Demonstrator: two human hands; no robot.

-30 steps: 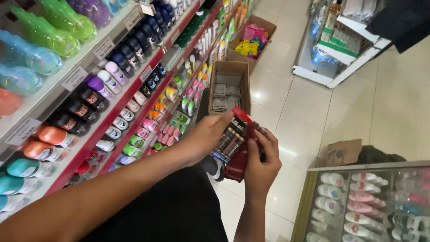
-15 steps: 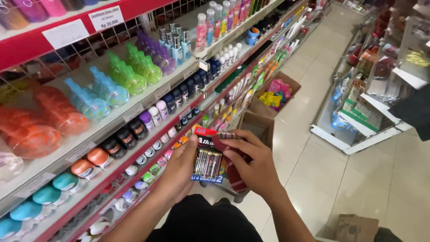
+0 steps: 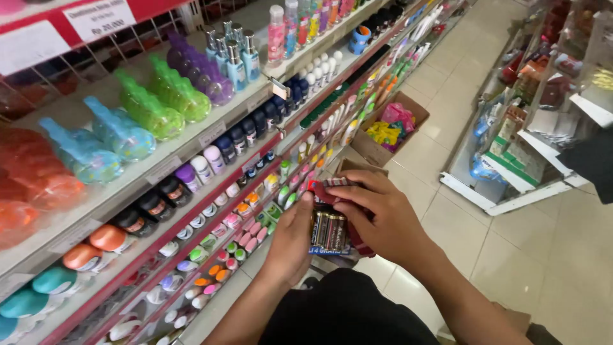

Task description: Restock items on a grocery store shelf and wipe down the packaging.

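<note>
Batteries in a red card pack (image 3: 329, 229) sit in both hands in front of the shelf (image 3: 191, 160), left hand (image 3: 290, 246) gripping the side, right hand (image 3: 377, 217) pinching the top, and it looks stiff, small, a bit heavy.

Left hand (image 3: 290, 246) and right hand (image 3: 377, 214) raised together — fingers curled, gripping.

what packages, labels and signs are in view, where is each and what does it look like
Battery pack: between left hand and right hand, red card, dark-and-gold cells.
Price signs: top left, white rectangles on red rail.
Shelf labels: shelf edges, small white tags.
Cardboard box: aisle floor, brown, bright packets inside.
</note>
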